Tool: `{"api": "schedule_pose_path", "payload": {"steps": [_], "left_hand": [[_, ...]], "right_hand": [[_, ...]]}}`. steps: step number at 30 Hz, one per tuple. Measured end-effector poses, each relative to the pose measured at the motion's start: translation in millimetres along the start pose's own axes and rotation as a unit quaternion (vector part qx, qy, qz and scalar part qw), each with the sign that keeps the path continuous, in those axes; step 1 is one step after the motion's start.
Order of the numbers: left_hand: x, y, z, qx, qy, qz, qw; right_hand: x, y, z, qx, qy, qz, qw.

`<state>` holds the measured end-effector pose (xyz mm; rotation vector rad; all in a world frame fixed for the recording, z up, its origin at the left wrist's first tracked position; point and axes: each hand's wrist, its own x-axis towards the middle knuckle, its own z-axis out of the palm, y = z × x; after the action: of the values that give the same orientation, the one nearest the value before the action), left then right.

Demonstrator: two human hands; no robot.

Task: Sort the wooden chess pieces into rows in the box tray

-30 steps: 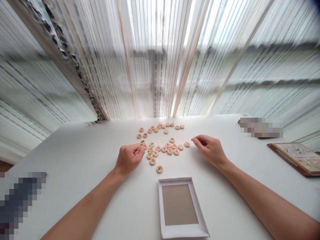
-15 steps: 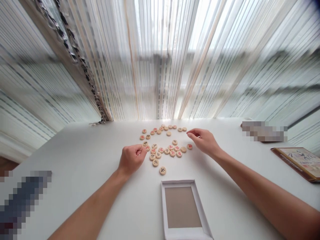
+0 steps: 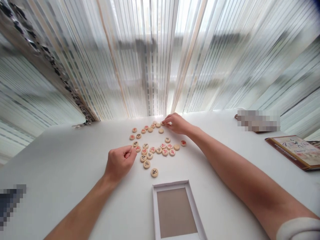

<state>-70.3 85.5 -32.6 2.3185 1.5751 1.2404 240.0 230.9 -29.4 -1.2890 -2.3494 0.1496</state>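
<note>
Round wooden Chinese chess pieces [image 3: 152, 149] with red or black characters lie on the white table, a few showing blank faces. My left hand [image 3: 121, 162] is closed in a fist at the left edge of the group, fingertips beside a red-marked piece [image 3: 137, 149]; whatever it holds is hidden. At the far row, my right hand [image 3: 176, 123] reaches over the pieces with fingers stretched and a little apart. Its fingertips touch or nearly touch a piece [image 3: 163, 123] at the row's right end. Nearest me lies a single black-marked piece [image 3: 154, 172].
A shallow white box tray [image 3: 154, 213] with a brown bottom sits in front of me. On the right lies a brown-edged illustrated box [image 3: 295, 151], with a blurred-out object [image 3: 258, 120] behind it. Striped string curtains [image 3: 160, 66] hang along the table's far edge.
My right hand has moved left and away from me onto the far row, covering its right-end pieces. My left hand stays closed beside the group. The view has shifted slightly right.
</note>
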Motion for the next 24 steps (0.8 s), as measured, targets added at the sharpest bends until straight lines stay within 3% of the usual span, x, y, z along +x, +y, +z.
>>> {"api": "schedule_pose_path", "payload": {"steps": [10, 24], "left_hand": [[-2.1, 4.4, 0.1, 0.003, -0.005, -0.003, 1.0], [-4.2, 5.8, 1.4, -0.013, -0.013, -0.002, 1.0]], "right_hand": [[-10.5, -12.8, -7.9, -0.006, -0.023, -0.07, 0.997], [-14.3, -33.3, -3.2, -0.019, -0.035, -0.079, 0.996]]}}
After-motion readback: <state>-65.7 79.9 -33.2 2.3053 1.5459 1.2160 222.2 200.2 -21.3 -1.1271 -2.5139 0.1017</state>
